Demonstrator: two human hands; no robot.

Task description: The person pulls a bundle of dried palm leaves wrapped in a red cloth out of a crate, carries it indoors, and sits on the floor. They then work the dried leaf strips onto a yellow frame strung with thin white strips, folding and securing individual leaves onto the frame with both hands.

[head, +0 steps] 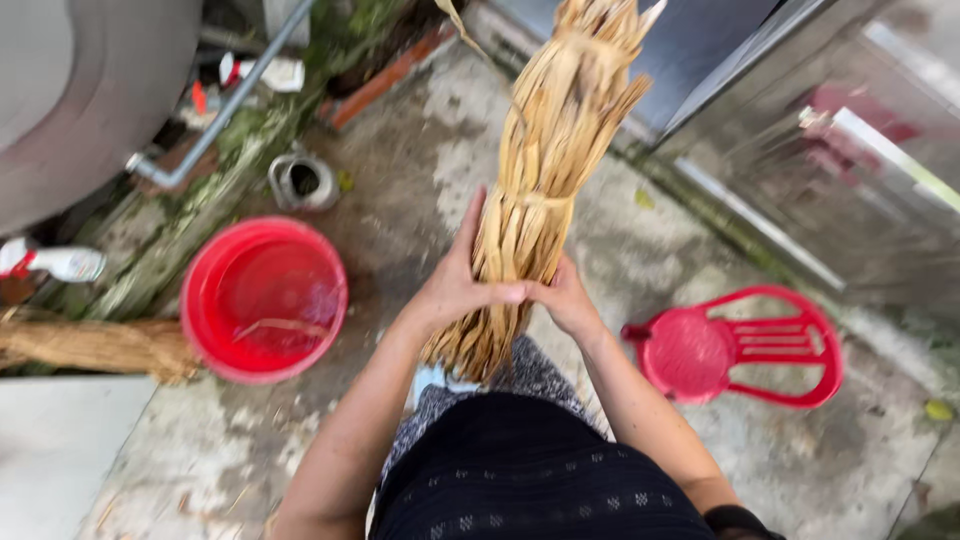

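Head view: stained concrete floor [420, 170], red bucket [263, 298] at left, red chair [740, 345] at right. Left hand [455, 285] and right hand [565, 300] both clamp the straw bundle [540, 170] between them.

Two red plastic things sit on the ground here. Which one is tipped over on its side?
The red chair, right of the hands, lies tipped over. The red bucket on the left stands upright, its mouth open upward.

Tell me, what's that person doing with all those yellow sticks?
The person grips a tied bundle of dry straw-coloured strips with both hands, the left hand and right hand wrapped around its lower part. It points up and away. A red bucket sits to the left, a small red plastic chair to the right.
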